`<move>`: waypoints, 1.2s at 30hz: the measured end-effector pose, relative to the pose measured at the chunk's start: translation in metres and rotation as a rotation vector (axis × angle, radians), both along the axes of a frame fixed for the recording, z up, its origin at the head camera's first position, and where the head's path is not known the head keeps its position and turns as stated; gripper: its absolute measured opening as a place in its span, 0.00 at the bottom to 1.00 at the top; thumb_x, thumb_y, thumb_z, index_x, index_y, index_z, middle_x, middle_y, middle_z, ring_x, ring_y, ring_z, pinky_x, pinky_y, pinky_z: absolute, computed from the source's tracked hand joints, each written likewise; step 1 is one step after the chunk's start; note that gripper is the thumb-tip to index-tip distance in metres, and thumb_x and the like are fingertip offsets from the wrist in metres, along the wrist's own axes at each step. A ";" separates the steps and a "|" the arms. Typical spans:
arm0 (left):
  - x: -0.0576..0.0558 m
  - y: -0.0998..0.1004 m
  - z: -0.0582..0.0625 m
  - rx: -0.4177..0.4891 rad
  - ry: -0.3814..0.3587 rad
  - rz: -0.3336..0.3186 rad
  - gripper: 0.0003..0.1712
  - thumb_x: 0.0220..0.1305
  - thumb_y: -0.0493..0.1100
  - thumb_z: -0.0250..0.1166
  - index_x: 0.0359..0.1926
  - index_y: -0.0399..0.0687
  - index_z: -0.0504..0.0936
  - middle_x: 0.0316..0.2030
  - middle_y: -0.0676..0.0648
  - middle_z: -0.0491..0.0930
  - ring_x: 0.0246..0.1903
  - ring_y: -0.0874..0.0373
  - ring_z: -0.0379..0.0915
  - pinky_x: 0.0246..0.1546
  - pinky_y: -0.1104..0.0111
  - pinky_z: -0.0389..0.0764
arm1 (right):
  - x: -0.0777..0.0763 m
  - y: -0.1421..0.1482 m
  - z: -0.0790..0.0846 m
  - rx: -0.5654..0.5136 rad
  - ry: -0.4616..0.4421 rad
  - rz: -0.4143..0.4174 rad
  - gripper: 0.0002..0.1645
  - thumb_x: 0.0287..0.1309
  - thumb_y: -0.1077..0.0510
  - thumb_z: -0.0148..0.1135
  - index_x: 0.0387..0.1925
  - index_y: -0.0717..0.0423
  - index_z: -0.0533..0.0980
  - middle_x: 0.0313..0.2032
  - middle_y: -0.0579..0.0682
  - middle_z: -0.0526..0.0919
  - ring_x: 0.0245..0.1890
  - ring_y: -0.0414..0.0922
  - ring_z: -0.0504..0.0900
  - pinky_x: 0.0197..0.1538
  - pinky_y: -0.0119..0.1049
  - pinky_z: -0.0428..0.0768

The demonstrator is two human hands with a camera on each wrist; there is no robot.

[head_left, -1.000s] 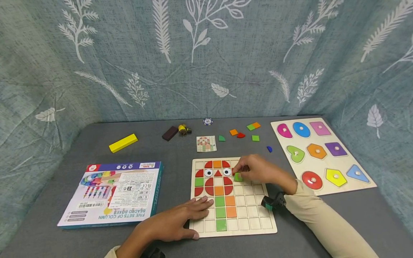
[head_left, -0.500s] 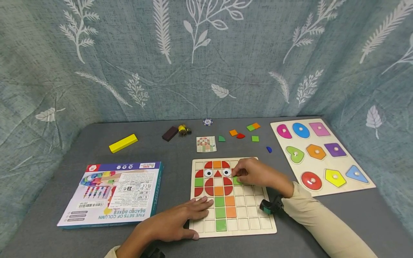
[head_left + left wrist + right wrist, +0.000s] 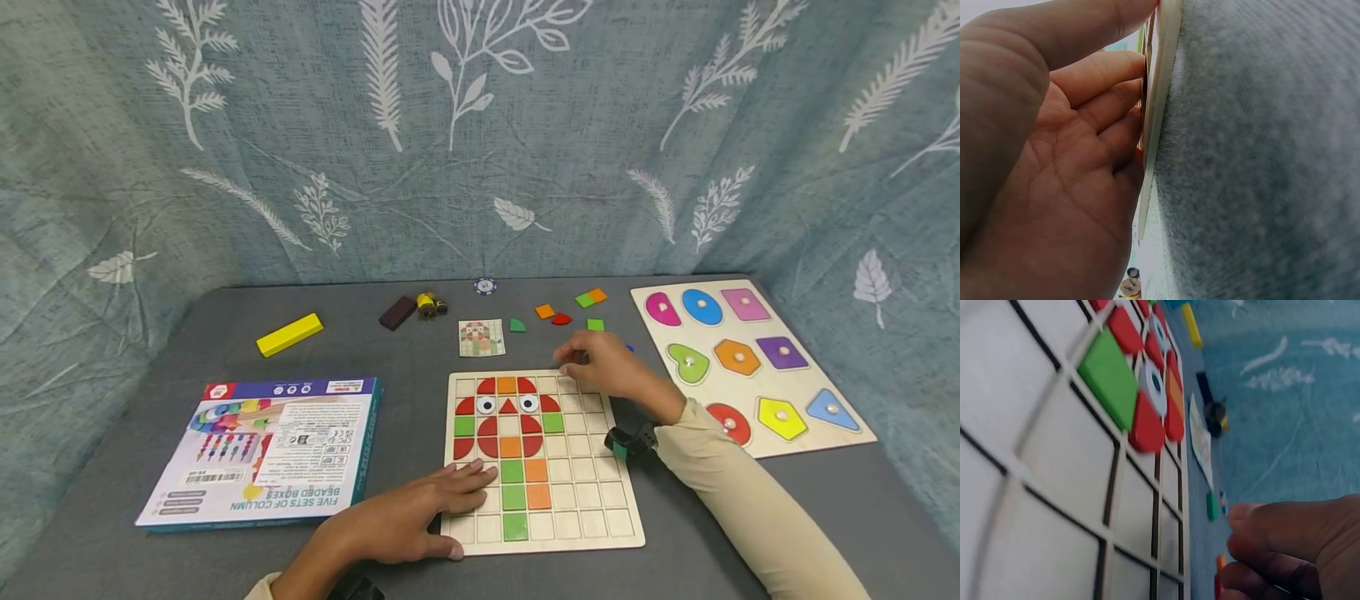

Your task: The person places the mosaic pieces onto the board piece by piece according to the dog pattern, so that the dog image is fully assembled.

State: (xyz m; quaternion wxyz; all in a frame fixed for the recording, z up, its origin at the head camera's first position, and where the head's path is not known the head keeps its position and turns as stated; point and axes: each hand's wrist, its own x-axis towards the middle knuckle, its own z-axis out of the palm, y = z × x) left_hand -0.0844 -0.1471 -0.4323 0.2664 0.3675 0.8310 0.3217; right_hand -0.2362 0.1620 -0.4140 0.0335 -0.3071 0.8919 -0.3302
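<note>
A wooden grid board (image 3: 592,497) lies on the grey cloth, with red, orange and green tiles and two eye tiles set in an owl-like pattern. My left hand (image 3: 408,515) rests on its lower left side, fingers extended over the cells and thumb at the near edge. In the left wrist view that hand's palm (image 3: 1063,169) faces the camera beside the board's edge. My right hand (image 3: 606,367) hovers over the upper right edge, fingers loosely bent, with nothing visible in them. A green square tile (image 3: 552,422) sits in a cell beside the red pieces.
Beyond the board lie a picture card (image 3: 482,337), a green quarter-round piece (image 3: 517,325), a red piece (image 3: 561,318), an orange square (image 3: 544,311) and a green square (image 3: 595,324). A shape puzzle (image 3: 750,383) lies right, a beaded-boxes carton (image 3: 300,483) left, a yellow block (image 3: 289,335) behind.
My right hand has let go of the green square tile, now flat in its cell, and moved away toward the board's far edge. The left hand stays in place.
</note>
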 end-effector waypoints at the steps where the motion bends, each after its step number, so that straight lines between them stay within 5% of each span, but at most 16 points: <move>1: 0.000 0.000 0.000 -0.002 -0.001 0.001 0.37 0.63 0.46 0.67 0.71 0.48 0.65 0.74 0.55 0.52 0.74 0.54 0.40 0.69 0.54 0.53 | -0.003 0.001 0.000 -0.005 -0.010 -0.013 0.09 0.58 0.68 0.65 0.42 0.66 0.82 0.38 0.54 0.82 0.37 0.48 0.80 0.40 0.42 0.79; 13: 0.001 0.001 0.001 0.000 0.008 -0.001 0.37 0.63 0.45 0.67 0.71 0.47 0.65 0.74 0.55 0.53 0.73 0.55 0.41 0.69 0.54 0.53 | -0.037 0.002 -0.008 -0.029 0.052 -0.200 0.16 0.57 0.68 0.65 0.47 0.69 0.81 0.42 0.62 0.83 0.40 0.55 0.79 0.41 0.48 0.77; 21: 0.001 0.000 0.002 0.005 0.004 0.005 0.37 0.63 0.46 0.67 0.71 0.47 0.65 0.74 0.55 0.53 0.73 0.54 0.41 0.68 0.54 0.53 | -0.053 -0.005 -0.009 0.011 0.068 -0.230 0.19 0.58 0.68 0.64 0.52 0.69 0.78 0.54 0.65 0.78 0.55 0.60 0.75 0.56 0.54 0.73; 36: 0.000 0.000 0.003 -0.002 -0.007 -0.003 0.37 0.63 0.46 0.67 0.71 0.48 0.65 0.74 0.56 0.52 0.74 0.55 0.40 0.69 0.54 0.52 | -0.062 -0.015 -0.012 0.059 -0.002 -0.239 0.12 0.60 0.71 0.59 0.45 0.70 0.80 0.42 0.63 0.84 0.44 0.56 0.82 0.49 0.48 0.78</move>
